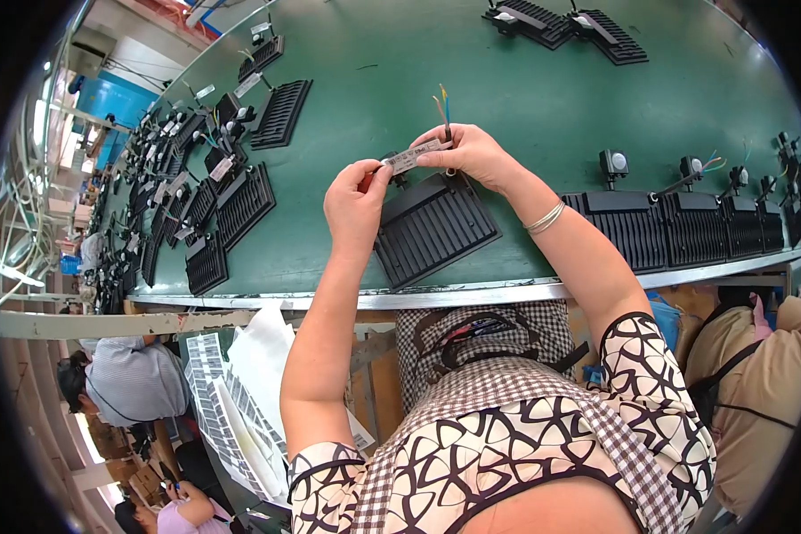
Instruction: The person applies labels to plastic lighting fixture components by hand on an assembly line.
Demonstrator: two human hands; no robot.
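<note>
A pale printed label [411, 158] is stretched between my two hands, above a black finned lamp housing [438, 228] near the table's front edge. My left hand [358, 191] pinches the label's left end between thumb and fingers. At its right end, my right hand [472, 156] grips the label together with a black cable. Coloured wire ends [443, 105] stick up from the cable beyond my right fingers. Whether the label is wrapped on the cable is too small to tell.
More finned housings [627, 231] with sensors line the front edge at right. Several lie in a crowded group [245, 206] at left, and two [610, 37] at the far side. Label sheets [240, 418] hang below the green table [374, 98]. Other people sit at both sides.
</note>
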